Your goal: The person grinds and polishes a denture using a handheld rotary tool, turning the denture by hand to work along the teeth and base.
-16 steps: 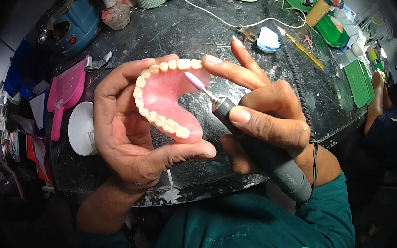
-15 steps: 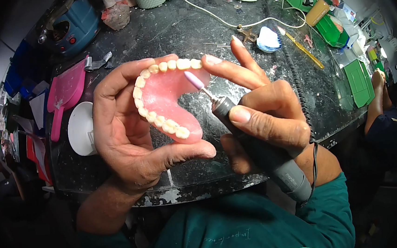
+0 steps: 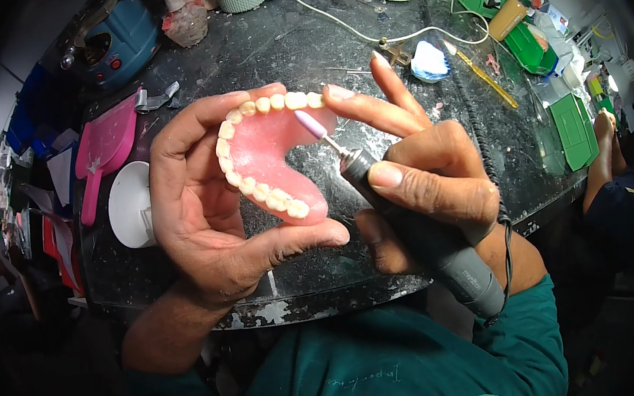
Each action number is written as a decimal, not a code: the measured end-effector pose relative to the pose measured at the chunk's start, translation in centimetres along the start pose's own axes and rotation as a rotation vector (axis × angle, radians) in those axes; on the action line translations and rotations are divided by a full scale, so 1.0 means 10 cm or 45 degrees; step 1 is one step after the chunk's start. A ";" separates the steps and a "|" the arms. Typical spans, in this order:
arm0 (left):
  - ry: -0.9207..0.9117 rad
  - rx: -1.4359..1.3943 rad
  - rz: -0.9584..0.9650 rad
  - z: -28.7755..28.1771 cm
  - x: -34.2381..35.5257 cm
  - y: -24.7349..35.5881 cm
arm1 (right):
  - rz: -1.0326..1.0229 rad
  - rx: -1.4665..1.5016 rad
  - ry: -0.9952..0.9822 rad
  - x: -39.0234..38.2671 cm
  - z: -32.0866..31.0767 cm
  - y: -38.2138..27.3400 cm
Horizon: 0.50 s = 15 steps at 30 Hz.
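A full denture (image 3: 270, 146) with a pink base and a curved row of ivory teeth is held up in my left hand (image 3: 196, 200). My left fingers wrap its outer side, and the thumb reaches along below it. My right hand (image 3: 434, 177) grips a black rotary handpiece (image 3: 417, 238) like a pen. From its nose a thin metal shank carries a pink-lilac grinding stone (image 3: 310, 125), which overlaps the inner pink surface near the upper teeth. Whether the stone touches it I cannot tell. One extended right finger rests at the denture's upper right end.
On the dark, dusty bench (image 3: 268, 49) lie a pink dustpan (image 3: 108, 144), a white round dish (image 3: 130, 205) and a yellow-handled tool (image 3: 486, 77). A blue machine (image 3: 115, 46) stands at the back left. Green trays (image 3: 572, 132) are at right, beside another person's arm (image 3: 603, 146).
The denture and my left hand have shifted very slightly right, with the denture tilted a little. The handpiece's rear end has swung slightly to the right. Both grips stay the same.
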<state>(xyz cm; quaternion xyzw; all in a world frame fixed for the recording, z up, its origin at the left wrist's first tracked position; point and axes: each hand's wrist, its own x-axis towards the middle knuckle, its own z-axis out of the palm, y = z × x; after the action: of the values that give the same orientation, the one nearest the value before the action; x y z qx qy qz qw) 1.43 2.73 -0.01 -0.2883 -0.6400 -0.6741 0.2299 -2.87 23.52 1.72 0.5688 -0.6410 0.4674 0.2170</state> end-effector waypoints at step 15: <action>0.065 -0.057 -0.062 0.01 -0.02 0.01 | -0.042 -0.037 -0.060 -0.02 -0.01 0.05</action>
<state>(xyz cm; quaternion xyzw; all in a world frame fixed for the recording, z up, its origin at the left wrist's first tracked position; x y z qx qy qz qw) 1.69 2.76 -0.05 -0.2603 -0.6256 -0.7007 0.2231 -3.30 23.65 1.47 0.5870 -0.6432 0.4408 0.2179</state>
